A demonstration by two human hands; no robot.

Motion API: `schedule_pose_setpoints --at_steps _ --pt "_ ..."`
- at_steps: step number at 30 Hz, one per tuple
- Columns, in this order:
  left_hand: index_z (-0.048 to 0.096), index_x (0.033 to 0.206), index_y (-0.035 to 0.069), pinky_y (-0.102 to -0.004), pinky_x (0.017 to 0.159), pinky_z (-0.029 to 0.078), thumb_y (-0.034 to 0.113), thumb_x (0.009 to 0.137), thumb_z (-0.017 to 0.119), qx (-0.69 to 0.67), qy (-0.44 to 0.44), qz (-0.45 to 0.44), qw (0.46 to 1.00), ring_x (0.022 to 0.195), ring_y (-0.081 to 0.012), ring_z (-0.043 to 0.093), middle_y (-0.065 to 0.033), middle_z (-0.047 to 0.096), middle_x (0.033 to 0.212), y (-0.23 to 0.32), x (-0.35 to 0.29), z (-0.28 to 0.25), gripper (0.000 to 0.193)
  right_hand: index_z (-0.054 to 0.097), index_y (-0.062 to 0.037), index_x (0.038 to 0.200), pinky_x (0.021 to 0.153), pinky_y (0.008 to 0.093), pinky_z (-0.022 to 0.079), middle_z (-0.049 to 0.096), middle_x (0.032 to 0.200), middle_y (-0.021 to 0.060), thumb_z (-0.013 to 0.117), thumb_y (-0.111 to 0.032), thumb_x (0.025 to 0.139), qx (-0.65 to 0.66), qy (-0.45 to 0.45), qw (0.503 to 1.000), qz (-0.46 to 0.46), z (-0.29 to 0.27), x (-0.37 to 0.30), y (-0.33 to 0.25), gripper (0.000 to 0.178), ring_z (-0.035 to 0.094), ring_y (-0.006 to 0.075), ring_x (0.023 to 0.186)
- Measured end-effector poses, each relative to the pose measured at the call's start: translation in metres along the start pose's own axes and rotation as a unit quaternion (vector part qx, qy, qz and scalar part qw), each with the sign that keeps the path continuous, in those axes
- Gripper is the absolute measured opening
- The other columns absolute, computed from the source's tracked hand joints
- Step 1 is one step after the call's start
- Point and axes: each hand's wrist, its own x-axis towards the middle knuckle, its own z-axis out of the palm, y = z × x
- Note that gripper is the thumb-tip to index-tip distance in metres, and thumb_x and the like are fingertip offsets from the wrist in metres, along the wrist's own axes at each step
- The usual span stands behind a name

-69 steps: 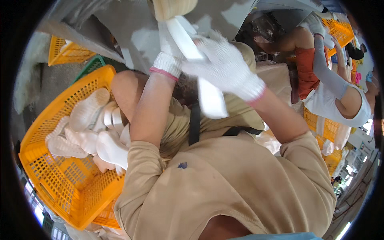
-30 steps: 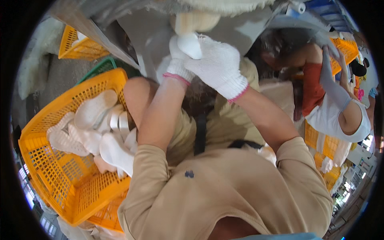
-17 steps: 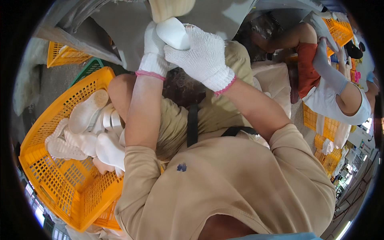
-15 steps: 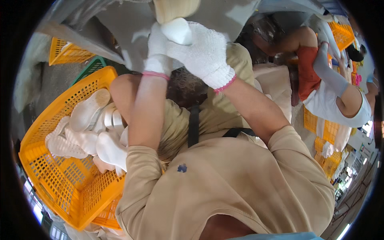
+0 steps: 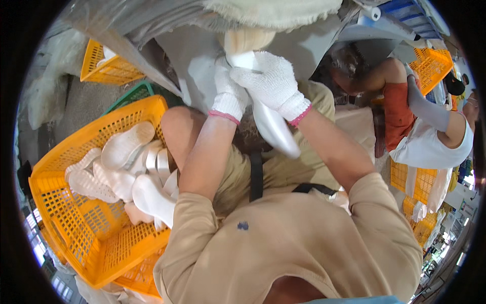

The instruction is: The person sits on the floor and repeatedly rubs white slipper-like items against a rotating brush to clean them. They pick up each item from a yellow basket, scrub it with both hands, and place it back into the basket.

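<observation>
I hold a white shoe sole (image 5: 275, 127) at a cream-coloured roller or wheel (image 5: 249, 40), whose kind I cannot make out for certain. The sole's upper end is at the wheel, and its long smooth part slants down below my hands. My right hand (image 5: 272, 83), in a white knit glove with a pink cuff, is closed around the sole. My left hand (image 5: 229, 90), gloved alike, grips it from the other side near the wheel; part of its fingers is hidden behind the sole and the right hand.
An orange plastic basket (image 5: 65, 223) with several white soles (image 5: 152, 195) stands at my left. Beyond it are a green basket (image 5: 129, 97) and another orange basket (image 5: 112, 71). Pale fluffy cloth (image 5: 276, 12) hangs above the wheel. A co-worker in a white top (image 5: 430, 147) sits at the right.
The sole has turned, so its long part now shows below my hands; before, mainly a rounded end showed above them. The whole view has shifted, bringing the hanging cloth into sight.
</observation>
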Motion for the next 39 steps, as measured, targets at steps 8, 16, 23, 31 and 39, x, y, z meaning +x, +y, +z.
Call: schedule_pose_setpoints --at_steps 8,16,23,31,39 --pt "0.057 0.124 0.003 -0.0361 0.086 0.059 0.030 0.109 0.045 0.192 -0.003 0.049 0.980 0.102 -0.0213 0.068 -0.0125 0.068 0.116 -0.017 -0.016 0.024 0.034 0.073 -0.0051 0.116 0.082 0.0388 0.058 0.076 0.095 0.0165 0.085 -0.048 0.076 0.021 0.131 0.990 0.054 -0.023 -0.031 0.015 0.060 0.075 0.0314 0.089" --pt "0.056 0.127 0.005 -0.0361 0.100 0.050 0.039 0.113 0.036 -0.030 -0.013 -0.048 0.998 0.110 -0.0203 0.064 -0.0071 0.067 0.120 -0.085 0.031 0.095 0.042 0.077 -0.0105 0.098 0.076 0.0458 0.058 0.075 0.084 0.0186 0.074 -0.062 0.079 -0.109 0.208 0.971 0.036 -0.075 0.035 0.055 0.055 0.073 0.0374 0.080" --pt "0.056 0.134 0.006 -0.0374 0.103 0.049 0.043 0.112 0.043 -0.045 0.005 -0.015 0.999 0.116 -0.0210 0.062 -0.0079 0.066 0.126 -0.097 0.055 0.084 0.045 0.076 -0.0098 0.094 0.080 0.0479 0.058 0.075 0.089 0.0181 0.072 -0.053 0.079 -0.084 0.206 0.975 0.016 -0.080 0.062 0.065 0.046 0.073 0.0395 0.087" --pt "0.049 0.148 0.010 -0.0397 0.108 0.046 0.057 0.109 0.041 0.006 0.022 -0.066 0.998 0.126 -0.0260 0.059 -0.0084 0.061 0.139 -0.087 0.046 0.088 0.062 0.075 -0.0093 0.094 0.078 0.0472 0.058 0.075 0.086 0.0180 0.071 -0.056 0.079 -0.082 0.184 0.979 0.006 -0.082 0.065 0.077 0.049 0.073 0.0382 0.084" --pt "0.048 0.149 0.009 -0.0388 0.108 0.046 0.055 0.110 0.040 -0.027 -0.014 -0.083 0.996 0.126 -0.0246 0.059 -0.0088 0.060 0.140 -0.085 0.043 0.088 0.061 0.076 -0.0094 0.105 0.078 0.0436 0.058 0.075 0.088 0.0179 0.076 -0.060 0.078 -0.072 0.145 0.985 0.062 -0.079 0.056 0.078 0.057 0.073 0.0369 0.087"
